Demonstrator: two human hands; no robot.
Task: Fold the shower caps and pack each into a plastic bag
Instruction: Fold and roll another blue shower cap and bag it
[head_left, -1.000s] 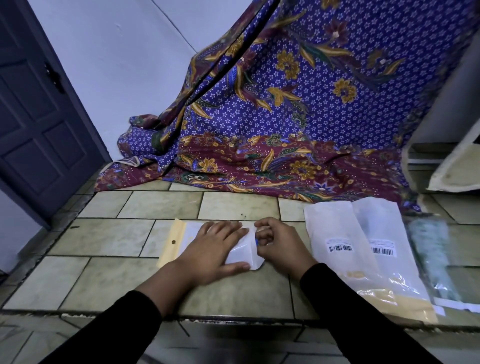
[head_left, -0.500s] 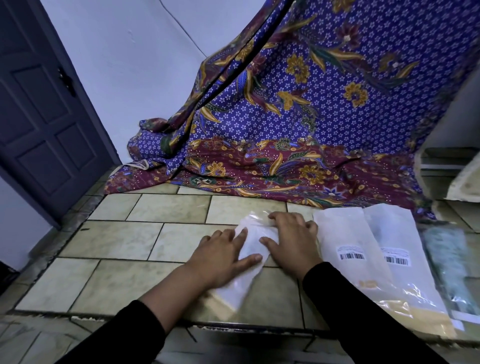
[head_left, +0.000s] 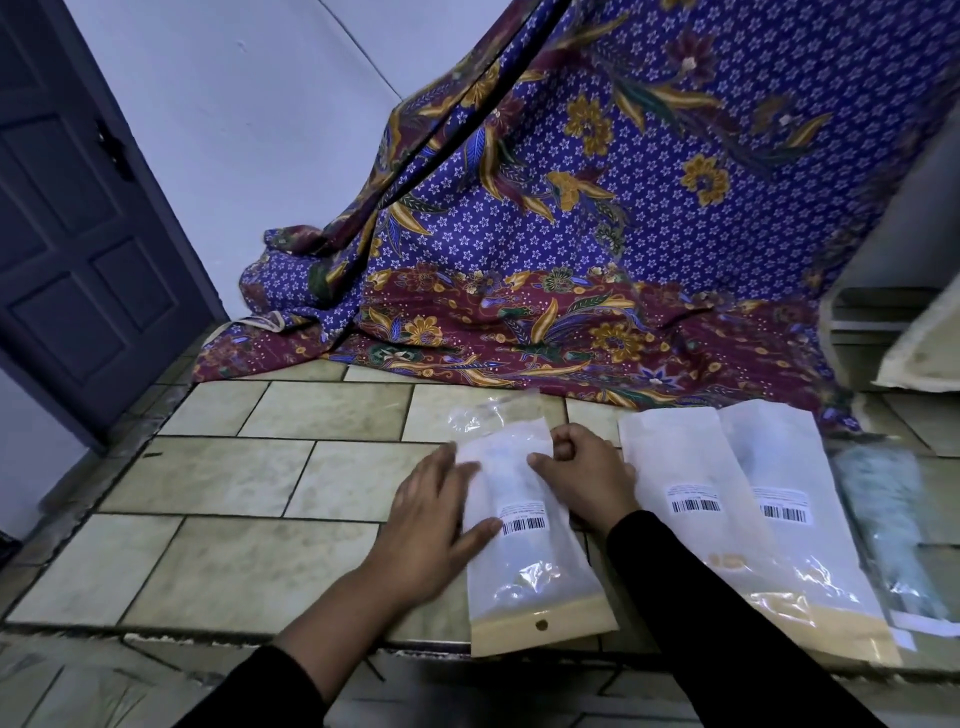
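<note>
Head view. The left hand (head_left: 431, 525) is laid flat, fingers spread, on the left edge of the plastic bag (head_left: 524, 551). The right hand (head_left: 584, 475) is curled at its right edge, thumb pinching it. The bag is laid lengthwise on the tiled counter (head_left: 260, 478), just beside two packed bags (head_left: 680, 467).

**Glossy film, matt cloth, smooth tile**

The plastic bag (head_left: 524, 525) at lower centre is clear, glossy film catching highlights, with a matt, tan, paper-like header strip (head_left: 566, 631). The packed bags (head_left: 691, 483) to its right have the same shiny film. The tabletop (head_left: 234, 519) is smooth mottled tile with dark grout. The patterned cloth (head_left: 571, 234) behind looks soft and matt. The door (head_left: 78, 234) at upper left is matt painted panelling.
</note>
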